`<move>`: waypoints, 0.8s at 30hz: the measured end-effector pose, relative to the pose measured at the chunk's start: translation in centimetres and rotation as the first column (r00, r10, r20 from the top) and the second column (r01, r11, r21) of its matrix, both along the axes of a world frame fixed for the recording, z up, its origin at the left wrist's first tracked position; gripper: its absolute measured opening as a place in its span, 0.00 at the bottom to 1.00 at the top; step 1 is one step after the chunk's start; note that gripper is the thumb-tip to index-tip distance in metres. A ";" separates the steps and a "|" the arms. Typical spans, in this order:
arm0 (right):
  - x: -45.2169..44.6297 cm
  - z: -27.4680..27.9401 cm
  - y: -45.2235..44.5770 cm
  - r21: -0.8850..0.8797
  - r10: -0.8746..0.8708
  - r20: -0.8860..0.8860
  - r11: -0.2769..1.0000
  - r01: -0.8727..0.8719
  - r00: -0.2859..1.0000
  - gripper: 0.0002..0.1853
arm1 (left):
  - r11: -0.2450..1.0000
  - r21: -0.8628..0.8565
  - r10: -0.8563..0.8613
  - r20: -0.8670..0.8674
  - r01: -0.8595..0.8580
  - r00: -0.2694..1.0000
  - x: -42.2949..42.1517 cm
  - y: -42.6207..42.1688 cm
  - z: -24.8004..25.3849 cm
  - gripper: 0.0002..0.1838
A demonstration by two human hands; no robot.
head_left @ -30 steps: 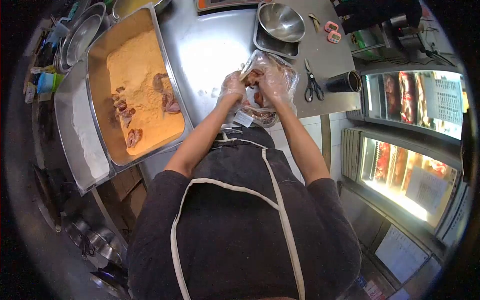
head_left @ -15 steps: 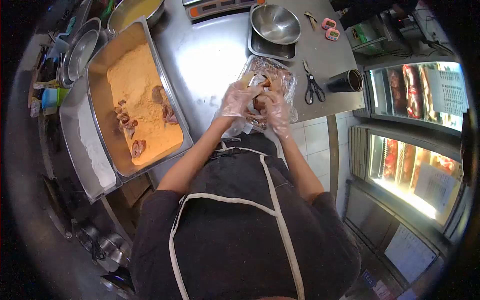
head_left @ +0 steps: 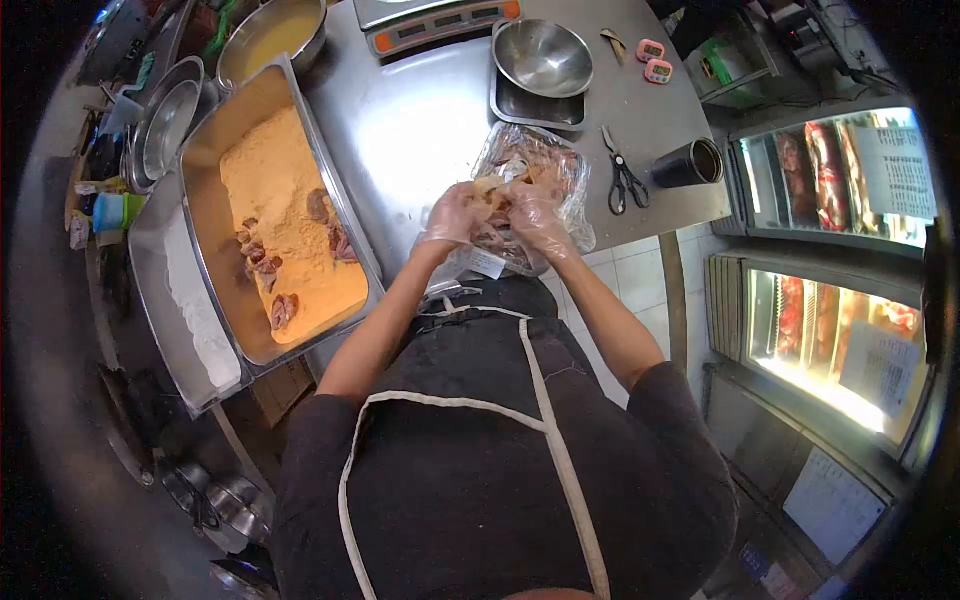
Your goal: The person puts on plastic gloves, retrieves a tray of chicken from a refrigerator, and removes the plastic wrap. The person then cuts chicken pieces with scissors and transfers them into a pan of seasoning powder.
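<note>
Both my hands wear clear plastic gloves and are close together over a plastic-wrapped tray of meat pieces (head_left: pixel 550 160). In my left hand (head_left: pixel 455 215), the closed fingers grip a pale, yellowish piece of meat (head_left: pixel 488 188). My right hand (head_left: pixel 538 215) pinches the same piece from the other side. Loose clear film spreads around the tray, and a white label shows at its near edge. The fingertips partly hide the piece, so its exact cut cannot be made out.
Left stands a deep metal pan of orange breading (head_left: pixel 270 160) with meat pieces, beside a pan of white powder (head_left: pixel 195 300). Scissors (head_left: pixel 625 185), a black cup (head_left: pixel 690 165), a steel bowl (head_left: pixel 543 58), pink timers (head_left: pixel 657 70) and an orange-fronted scale (head_left: pixel 440 30) are on the table.
My hands have moved slightly apart and uncovered more of the meat in the tray. The pale piece now shows stretched between them. The view has shifted a little.
</note>
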State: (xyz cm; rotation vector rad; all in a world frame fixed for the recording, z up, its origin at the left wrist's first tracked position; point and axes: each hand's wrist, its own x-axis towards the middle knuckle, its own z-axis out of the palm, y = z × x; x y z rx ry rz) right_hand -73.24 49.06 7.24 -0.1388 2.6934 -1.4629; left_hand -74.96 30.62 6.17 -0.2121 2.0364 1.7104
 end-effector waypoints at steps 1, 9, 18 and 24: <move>0.1 0.7 -0.1 0.104 0.001 -0.041 0.995 0.003 0.999 0.13 | 0.953 -0.289 -0.171 -0.247 0.096 0.954 -0.2 0.1 -1.4 0.23; -1.8 2.1 1.2 -0.253 0.041 0.319 0.966 0.043 0.947 0.12 | 0.938 -0.330 -0.245 -0.401 0.111 0.883 0.1 3.0 3.3 0.18; -1.0 0.1 1.5 -0.586 0.222 0.290 0.810 -0.010 0.931 0.20 | 0.740 -0.636 -0.514 -0.322 0.220 0.795 0.6 1.3 2.4 0.14; 0.8 2.0 1.3 -0.698 0.076 0.515 0.615 0.366 0.854 0.19 | 0.818 -0.566 -0.284 -0.239 0.104 0.928 1.0 2.8 1.7 0.16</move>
